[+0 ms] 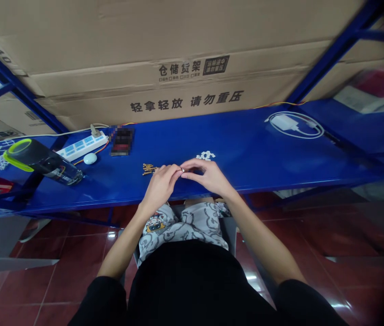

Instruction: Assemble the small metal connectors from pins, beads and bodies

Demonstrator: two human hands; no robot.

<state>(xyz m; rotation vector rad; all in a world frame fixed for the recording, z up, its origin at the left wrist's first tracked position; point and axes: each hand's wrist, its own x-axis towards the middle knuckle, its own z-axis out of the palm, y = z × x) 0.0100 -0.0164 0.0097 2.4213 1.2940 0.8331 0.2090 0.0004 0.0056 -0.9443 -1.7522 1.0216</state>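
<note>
My left hand (160,182) and my right hand (210,175) meet above the front of the blue tabletop, thumbs and forefingers pinched together. A tiny whitish piece (182,170) shows between the touching fingertips, on the side of my right hand. Whatever the left fingertips grip is hidden or too small to name. Just beyond my right hand lies a cluster of small white pieces (206,155). Beside my left hand, several small brass-coloured pieces (148,169) lie in a group, partly covered by that hand.
On the left are a dark bottle with a green loop (51,163), a white power strip (83,147), a light rounded object (90,158) and a pixelated dark item (122,141). A charger with a coiled cable (285,122) lies right. Cardboard (110,86) backs the blue shelf (239,149).
</note>
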